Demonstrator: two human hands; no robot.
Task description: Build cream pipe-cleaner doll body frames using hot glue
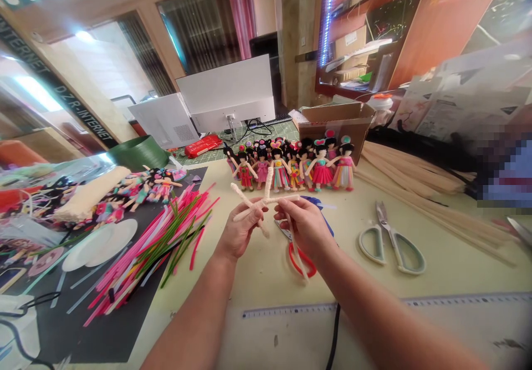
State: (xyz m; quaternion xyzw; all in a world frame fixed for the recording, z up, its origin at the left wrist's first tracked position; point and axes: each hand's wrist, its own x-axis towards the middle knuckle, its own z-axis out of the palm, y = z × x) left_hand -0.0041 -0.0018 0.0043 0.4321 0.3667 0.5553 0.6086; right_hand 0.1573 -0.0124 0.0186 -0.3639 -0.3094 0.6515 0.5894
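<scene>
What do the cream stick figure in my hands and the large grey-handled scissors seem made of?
The cream stick figure: perhaps matte, fuzzy pipe cleaner, given its soft-looking, wound limbs. The large grey-handled scissors: blades likely steel, from their silvery look; smooth, evenly grey handles, perhaps plastic.

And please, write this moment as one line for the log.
left hand: holds cream figure | right hand: pinches cream strand | beyond hands: dolls | rightward: grey-handled scissors

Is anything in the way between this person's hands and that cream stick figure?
Nothing visible is: the left hand and right hand both have fingers on the cream stick figure. The red-handled tool lies beneath, not between.
</scene>
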